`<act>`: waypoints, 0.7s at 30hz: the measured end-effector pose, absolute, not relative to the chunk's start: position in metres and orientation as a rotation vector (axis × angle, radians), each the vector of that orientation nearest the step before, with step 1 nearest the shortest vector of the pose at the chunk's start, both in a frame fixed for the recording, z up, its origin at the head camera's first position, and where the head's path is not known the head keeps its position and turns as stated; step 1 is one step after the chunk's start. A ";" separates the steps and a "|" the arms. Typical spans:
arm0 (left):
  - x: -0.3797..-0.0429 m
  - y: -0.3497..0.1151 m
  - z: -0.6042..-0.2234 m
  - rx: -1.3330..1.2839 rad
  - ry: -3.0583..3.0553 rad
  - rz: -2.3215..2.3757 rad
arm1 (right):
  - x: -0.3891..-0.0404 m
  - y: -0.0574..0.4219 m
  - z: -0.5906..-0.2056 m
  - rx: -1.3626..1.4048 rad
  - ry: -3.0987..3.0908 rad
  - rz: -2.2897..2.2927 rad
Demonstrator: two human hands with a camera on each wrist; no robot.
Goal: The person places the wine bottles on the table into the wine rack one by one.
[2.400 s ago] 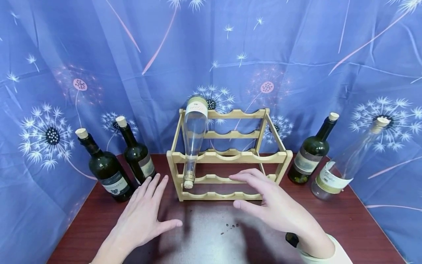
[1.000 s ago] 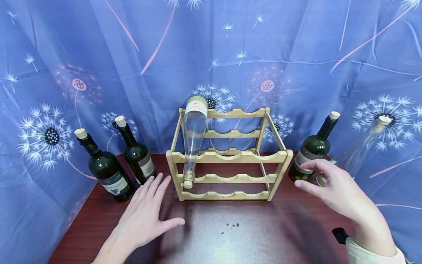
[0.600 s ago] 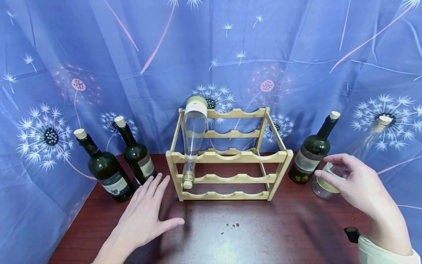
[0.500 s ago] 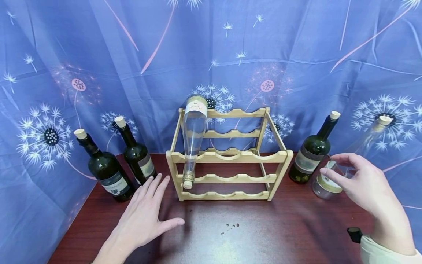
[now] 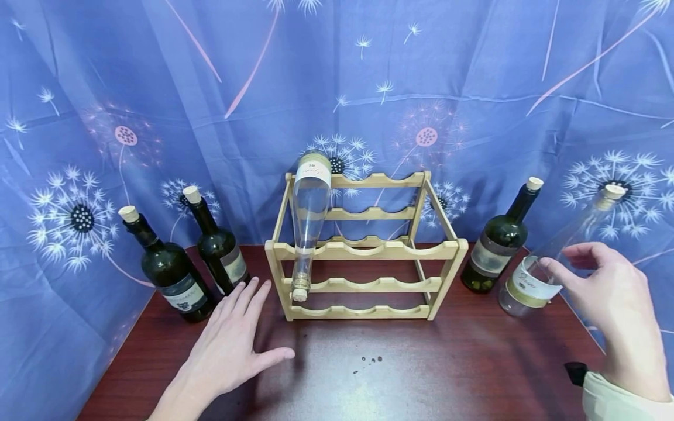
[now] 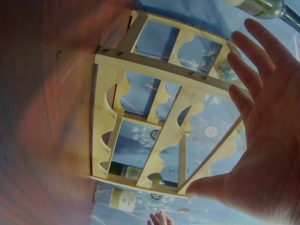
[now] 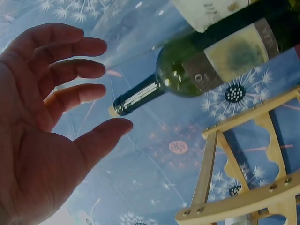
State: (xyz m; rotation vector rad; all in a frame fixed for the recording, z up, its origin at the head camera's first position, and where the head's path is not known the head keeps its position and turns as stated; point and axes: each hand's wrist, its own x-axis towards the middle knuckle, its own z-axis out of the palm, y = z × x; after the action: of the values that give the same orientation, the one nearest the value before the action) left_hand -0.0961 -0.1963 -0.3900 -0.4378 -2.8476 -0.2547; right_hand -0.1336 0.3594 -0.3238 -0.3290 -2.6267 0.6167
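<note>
My left hand [image 5: 226, 345] is spread out with straight fingers, over the table in front of the left pair of bottles. In the left wrist view its palm faces the wooden wine rack [image 6: 154, 136]. At the right, my right hand [image 5: 613, 298] curves loosely beside a clear corked bottle [image 5: 532, 286] with a white label, its thumb overlapping the bottle's edge. Its thumb and fingers stand apart in the right wrist view, nothing between them. A green wine bottle [image 5: 489, 257] stands just left of the clear one. Another clear bottle [image 5: 310, 202] lies in the rack's top left slot, cork toward me.
Two green corked bottles, an outer one [image 5: 174, 275] and an inner one [image 5: 221, 245], stand left of the rack. A blue dandelion curtain [image 5: 368, 88] hangs close behind and along both sides. Small dark spots [image 5: 371, 359] mark the red-brown tabletop [image 5: 421, 374].
My right hand has moved from in front of the rack rightward, past the green bottle, to the clear bottle's side. The left hand has stayed almost still. The bottles have not moved.
</note>
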 end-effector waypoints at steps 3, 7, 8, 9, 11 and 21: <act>-0.096 -0.196 -0.391 -0.439 -2.848 -0.254 | -0.136 0.364 -0.328 -0.395 -2.601 0.608; -0.096 -0.196 -0.391 -0.437 -2.849 -0.257 | -0.140 0.371 -0.332 -0.479 -2.594 0.602; -0.097 -0.196 -0.391 -0.437 -2.849 -0.258 | -0.141 0.372 -0.333 -0.496 -2.593 0.613; -0.097 -0.196 -0.391 -0.438 -2.848 -0.258 | -0.142 0.374 -0.334 -0.515 -2.590 0.626; -0.097 -0.196 -0.392 -0.438 -2.849 -0.258 | -0.145 0.376 -0.336 -0.542 -2.580 0.660; -0.097 -0.196 -0.392 -0.434 -2.859 -0.252 | -0.161 0.382 -0.352 -0.509 -2.586 0.752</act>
State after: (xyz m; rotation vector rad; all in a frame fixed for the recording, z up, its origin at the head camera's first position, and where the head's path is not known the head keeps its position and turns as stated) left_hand -0.0967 -0.1963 -0.3921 -0.4337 -2.8586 -0.2522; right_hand -0.1605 0.3823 -0.3525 -0.5087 -2.5859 0.7524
